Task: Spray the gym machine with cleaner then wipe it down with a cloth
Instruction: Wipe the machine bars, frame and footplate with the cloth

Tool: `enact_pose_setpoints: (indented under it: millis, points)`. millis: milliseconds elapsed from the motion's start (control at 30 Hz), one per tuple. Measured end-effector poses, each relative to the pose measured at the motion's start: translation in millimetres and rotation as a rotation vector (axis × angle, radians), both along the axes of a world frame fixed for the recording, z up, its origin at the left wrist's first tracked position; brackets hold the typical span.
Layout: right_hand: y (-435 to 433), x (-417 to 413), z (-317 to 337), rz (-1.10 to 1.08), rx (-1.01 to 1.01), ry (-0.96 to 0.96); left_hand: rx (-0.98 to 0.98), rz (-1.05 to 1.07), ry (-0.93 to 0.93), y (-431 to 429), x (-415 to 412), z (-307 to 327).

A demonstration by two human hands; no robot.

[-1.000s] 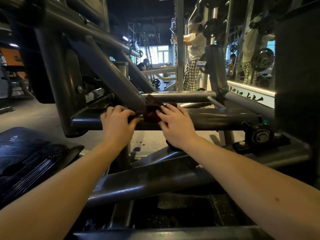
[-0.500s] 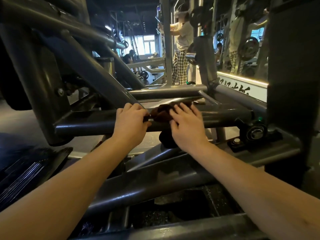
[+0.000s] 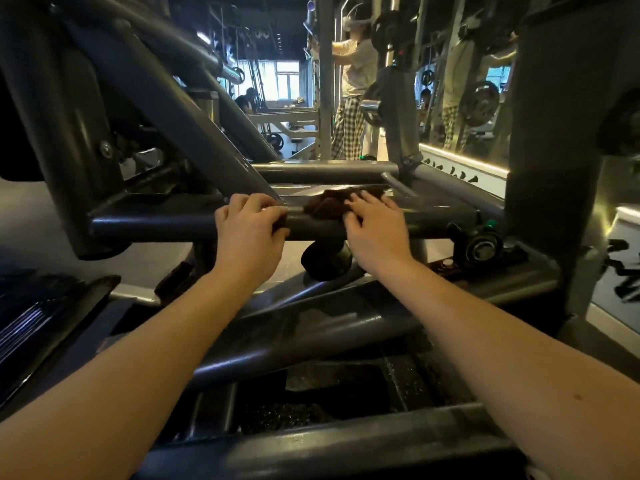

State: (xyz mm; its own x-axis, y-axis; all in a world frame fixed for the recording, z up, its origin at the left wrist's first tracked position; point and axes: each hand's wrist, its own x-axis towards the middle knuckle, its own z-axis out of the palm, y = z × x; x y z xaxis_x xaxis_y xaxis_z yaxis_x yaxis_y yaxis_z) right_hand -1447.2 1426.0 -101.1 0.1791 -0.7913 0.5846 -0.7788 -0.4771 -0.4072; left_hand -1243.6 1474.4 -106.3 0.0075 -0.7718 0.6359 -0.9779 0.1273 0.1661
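Here left hand (image 3: pixel 250 226) grips the crossbar (image 3: pixel 156 223) — right hand (image 3: pixel 375 226) lies flat, pressing the cloth (image 3: pixel 327 205) onto it

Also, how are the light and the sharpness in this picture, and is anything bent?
Head view: dim and backlit by the bright window; the wide lens bows the frame tubes near the edges; a glare streak lies behind the dark cloth; left hand and right hand are fairly sharp, the far background softer.
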Motion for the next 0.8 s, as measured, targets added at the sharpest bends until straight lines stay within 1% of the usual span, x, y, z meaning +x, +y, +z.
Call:
enact_pose_setpoints:
  millis: [67, 133, 167, 300, 400, 500, 600, 700, 733, 800]
  points:
    - [21, -6, 4, 0.094, 0.071, -0.149, -0.017, -0.015, 0.058, 15, -8, -11]
    - [41, -19, 2, 0.144, 0.172, -0.339, 0.017, -0.047, 0.126, 31, -22, -21]
    - [51, -25, -3, 0.151, 0.221, -0.405, 0.036, -0.078, 0.173, 38, -31, -24]
    - [80, -49, -31, 0.109, 0.404, -0.541, 0.155, -0.282, 0.404, 62, -73, -33]
    - [92, -73, -46, 0.121, 0.600, -0.722, 0.291, -0.321, 0.507, 70, -100, -39]
    - [101, -99, -52, 0.130, 0.712, -0.833, 0.366, -0.345, 0.600, 72, -119, -40]
    - [107, -124, -50, 0.089, 0.759, -0.880, 0.427, -0.378, 0.639, 72, -135, -38]
    - [112, -150, -48, 0.047, 0.777, -0.949, 0.427, -0.393, 0.643, 66, -154, -39]
    - [113, -158, -46, 0.010, 0.741, -0.992, 0.412, -0.394, 0.641, 62, -160, -40]
    - [111, -174, -40, -0.088, 0.561, -1.112, 0.386, -0.395, 0.622, 52, -173, -42]
